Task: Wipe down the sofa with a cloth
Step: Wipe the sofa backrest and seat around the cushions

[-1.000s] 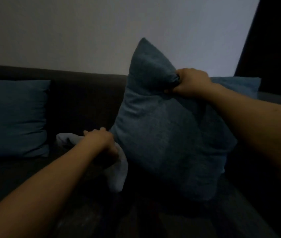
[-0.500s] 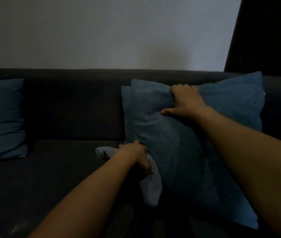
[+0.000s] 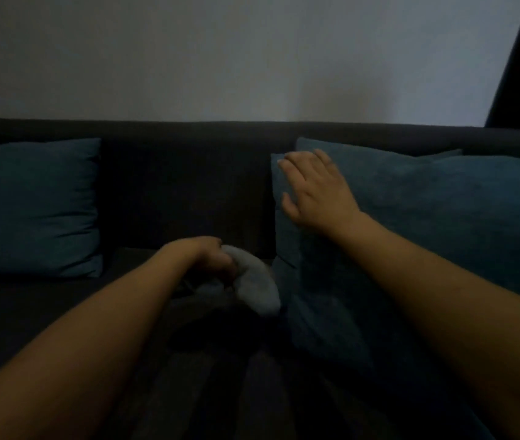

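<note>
Cushion (image 3: pixel 30 208) left on sofa (image 3: pixel 185 192), two cushions (image 3: pixel 442 217) right.

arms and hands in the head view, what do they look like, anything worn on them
Both forearms are bare as far as the frame shows: no sleeves in view. The left hand and right hand wear no gloves. No watch, bracelet or ring is visible on either wrist or hand, though the room is dim, so something small could be missed.
</note>
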Action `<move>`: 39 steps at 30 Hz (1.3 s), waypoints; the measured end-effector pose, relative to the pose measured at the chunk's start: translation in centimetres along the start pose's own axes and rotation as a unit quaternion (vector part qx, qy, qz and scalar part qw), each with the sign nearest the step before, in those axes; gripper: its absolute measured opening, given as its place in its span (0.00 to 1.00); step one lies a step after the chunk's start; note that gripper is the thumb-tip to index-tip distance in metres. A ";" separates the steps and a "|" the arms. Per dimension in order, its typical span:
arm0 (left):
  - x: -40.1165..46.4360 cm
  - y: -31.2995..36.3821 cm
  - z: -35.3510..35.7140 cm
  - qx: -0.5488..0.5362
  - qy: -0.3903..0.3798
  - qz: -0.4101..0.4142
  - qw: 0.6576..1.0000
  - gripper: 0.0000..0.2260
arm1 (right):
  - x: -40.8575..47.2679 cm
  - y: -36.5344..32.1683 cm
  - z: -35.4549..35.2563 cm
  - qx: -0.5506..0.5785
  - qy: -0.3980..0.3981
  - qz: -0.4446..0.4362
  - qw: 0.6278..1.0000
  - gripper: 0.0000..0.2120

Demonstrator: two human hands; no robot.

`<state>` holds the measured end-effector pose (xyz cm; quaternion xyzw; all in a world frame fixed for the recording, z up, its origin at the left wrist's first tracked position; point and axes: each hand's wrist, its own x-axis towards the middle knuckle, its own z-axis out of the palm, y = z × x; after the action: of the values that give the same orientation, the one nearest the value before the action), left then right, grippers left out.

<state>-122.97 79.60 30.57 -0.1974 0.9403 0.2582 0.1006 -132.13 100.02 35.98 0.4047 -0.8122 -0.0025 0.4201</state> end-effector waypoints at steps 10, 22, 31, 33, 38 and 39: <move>7.7 -14.1 -13.0 -0.193 0.301 -0.018 0.934 0.42 | 11.4 -11.2 8.7 0.039 -0.101 0.078 0.991 0.35; 27.7 -10.8 -27.7 0.055 0.338 0.121 0.932 0.33 | 28.1 -6.7 23.5 0.037 -0.112 0.193 0.974 0.32; 33.6 -13.0 -24.6 0.083 0.448 0.153 0.877 0.31 | 30.6 -5.3 29.6 -0.042 0.032 0.190 0.980 0.32; 33.4 -13.0 -24.4 0.088 0.458 0.145 0.872 0.31 | 30.8 -4.9 29.1 -0.012 0.002 0.187 0.982 0.32; 32.6 -10.7 -23.3 -0.022 0.438 0.140 0.888 0.26 | 31.1 -3.4 26.9 0.114 -0.006 0.135 0.984 0.30; 32.3 -10.9 -23.5 -0.025 0.432 0.148 0.889 0.26 | 30.9 -3.3 26.6 0.132 0.011 0.119 0.984 0.29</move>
<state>-149.58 48.32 36.20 -0.1507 0.9023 0.1830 -0.3601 -158.08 68.49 38.64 0.3571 -0.8430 0.1596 0.3692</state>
